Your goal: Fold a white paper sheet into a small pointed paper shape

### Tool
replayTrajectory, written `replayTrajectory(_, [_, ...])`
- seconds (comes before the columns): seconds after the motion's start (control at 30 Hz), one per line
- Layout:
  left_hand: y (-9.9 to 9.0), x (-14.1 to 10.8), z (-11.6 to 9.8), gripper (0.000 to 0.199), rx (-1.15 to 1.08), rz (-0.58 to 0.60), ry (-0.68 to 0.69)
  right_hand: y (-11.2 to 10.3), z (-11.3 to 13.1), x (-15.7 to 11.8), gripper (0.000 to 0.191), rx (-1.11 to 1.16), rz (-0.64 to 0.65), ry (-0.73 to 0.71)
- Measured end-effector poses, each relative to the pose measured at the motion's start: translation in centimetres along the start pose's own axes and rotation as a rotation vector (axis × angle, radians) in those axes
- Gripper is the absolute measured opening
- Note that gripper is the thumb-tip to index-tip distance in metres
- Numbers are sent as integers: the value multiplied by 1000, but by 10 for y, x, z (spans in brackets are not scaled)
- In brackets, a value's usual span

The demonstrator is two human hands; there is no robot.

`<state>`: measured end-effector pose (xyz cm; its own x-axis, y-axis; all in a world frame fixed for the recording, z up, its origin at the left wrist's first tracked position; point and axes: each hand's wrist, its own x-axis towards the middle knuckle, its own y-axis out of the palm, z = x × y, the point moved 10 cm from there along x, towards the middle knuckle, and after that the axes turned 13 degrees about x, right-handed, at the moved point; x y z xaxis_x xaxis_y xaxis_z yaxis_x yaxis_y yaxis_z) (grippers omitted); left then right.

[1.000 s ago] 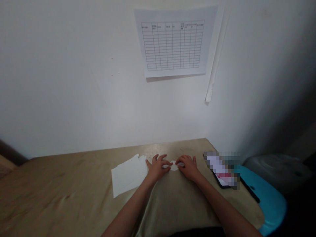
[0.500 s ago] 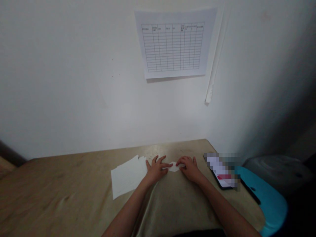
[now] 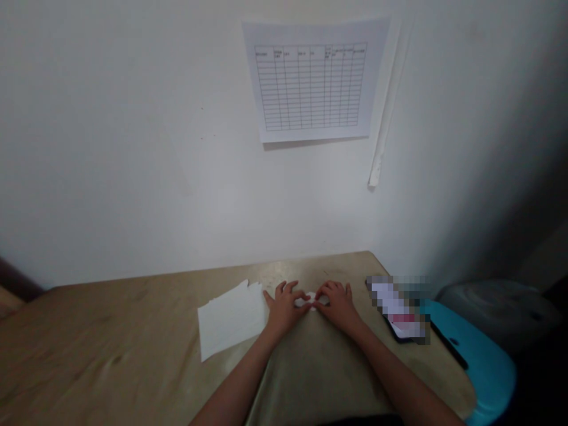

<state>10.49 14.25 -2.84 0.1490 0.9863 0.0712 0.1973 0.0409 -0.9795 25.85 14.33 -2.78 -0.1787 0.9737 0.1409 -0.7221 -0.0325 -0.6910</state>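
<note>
A small white piece of paper (image 3: 312,297) lies on the brown tabletop (image 3: 133,331), between my two hands. My left hand (image 3: 286,306) pinches its left side with thumb and index finger, the other fingers spread. My right hand (image 3: 338,305) pinches the right side in the same way, and the two thumbs nearly meet at the paper's near edge. Fingers cover much of the small paper, so its exact folds cannot be made out. Larger white sheets (image 3: 231,322) with a torn far edge lie just left of my left hand.
A phone (image 3: 397,313), partly blurred out, lies at the table's right. Beyond the right edge is a turquoise stool (image 3: 483,361) with a dark strip beside it. A printed table sheet (image 3: 313,83) hangs on the white wall behind.
My left thumb and fingertips have moved right, closer to my right hand. Both thumbs have come together at the small paper, covering more of it. The larger sheets look unchanged.
</note>
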Motion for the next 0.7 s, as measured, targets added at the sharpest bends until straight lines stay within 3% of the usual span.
replayTrajectory(0.3, [5, 3, 3, 21, 3, 27, 2, 0, -4, 2, 13, -3, 6, 27])
replayTrajectory(0.7, [3, 4, 13, 32, -45, 136, 25, -4, -12, 1, 30, 92, 91, 18])
